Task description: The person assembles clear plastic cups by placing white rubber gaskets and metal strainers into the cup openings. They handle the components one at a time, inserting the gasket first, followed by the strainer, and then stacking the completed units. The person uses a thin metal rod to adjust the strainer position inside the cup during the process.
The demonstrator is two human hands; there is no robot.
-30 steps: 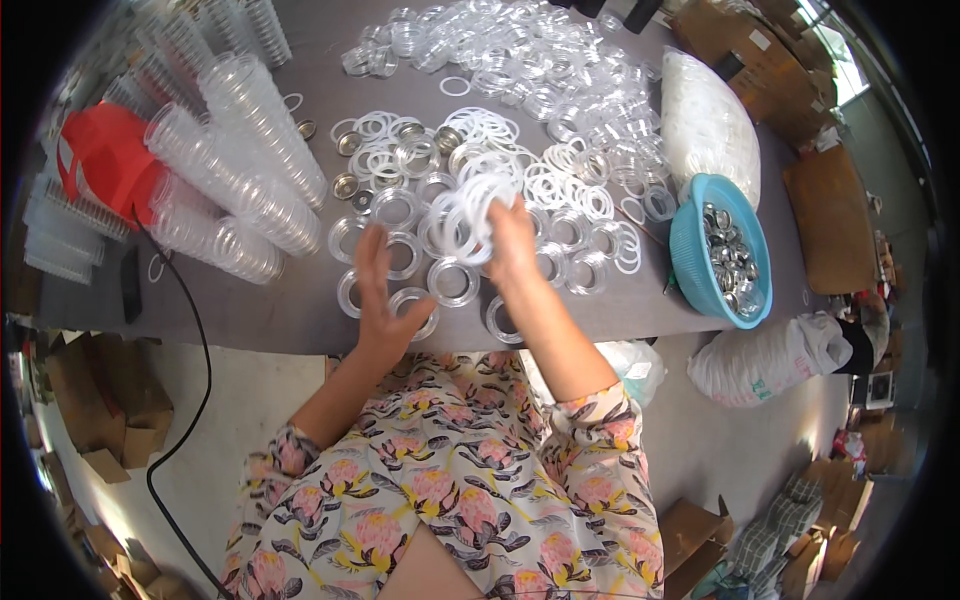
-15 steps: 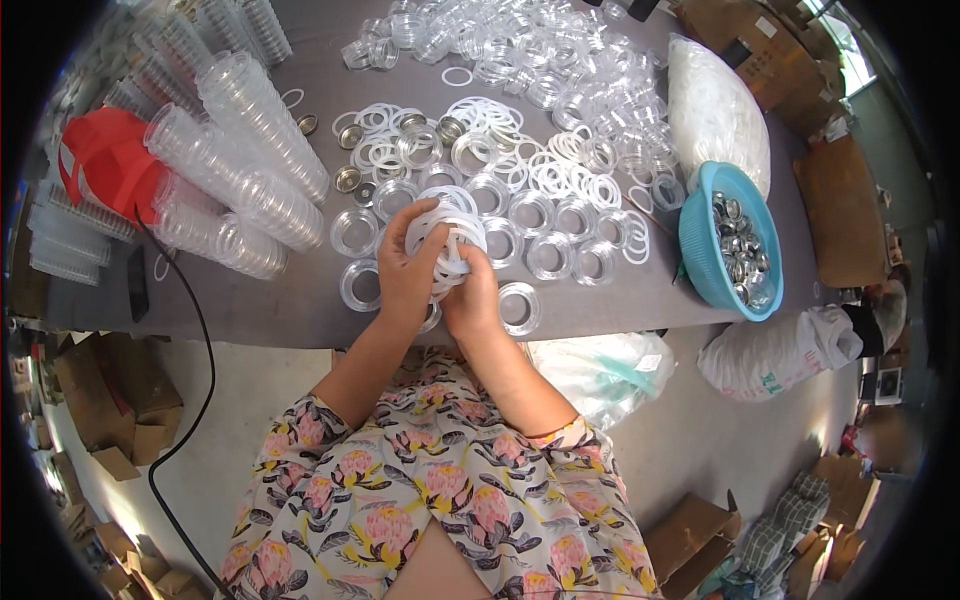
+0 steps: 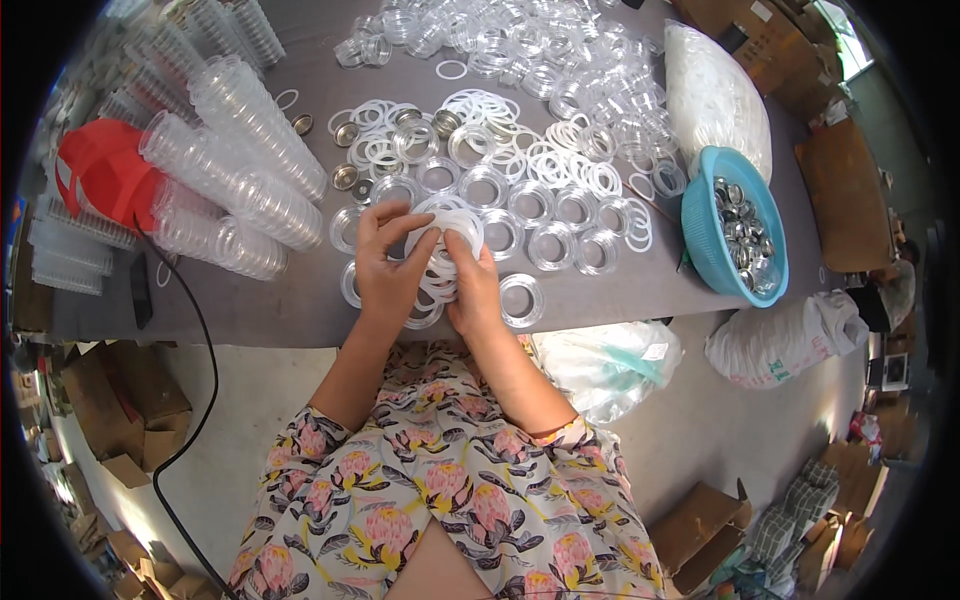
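Above the table's near edge, both hands are at a loose bunch of flat white plastic rings point(image 3: 440, 285). My right hand point(image 3: 474, 292) is closed on the bunch's right side, its thumb lying across the top rings. My left hand point(image 3: 388, 265) pinches at the left side with thumb and fingertips; its finger undersides are hidden. Around and beyond them lie clear plastic ring-shaped pieces point(image 3: 551, 246) in rough rows, one clear piece point(image 3: 521, 300) just right of my right hand. More white rings point(image 3: 600, 178) are spread farther back, with several small silver metal caps point(image 3: 345, 177) among them.
Clear cups point(image 3: 255, 120) stand in tall stacks at left, beside a red plastic object point(image 3: 105, 170) and a black cable point(image 3: 205, 335). A heap of clear pieces point(image 3: 500, 40) covers the back. At right are a blue basket point(image 3: 700, 235) of metal caps and a filled clear bag point(image 3: 715, 100).
My left fingers have lifted and spread somewhat from the bunch, while the right thumb has moved up over its top. The rings are now fanned lower between my hands.
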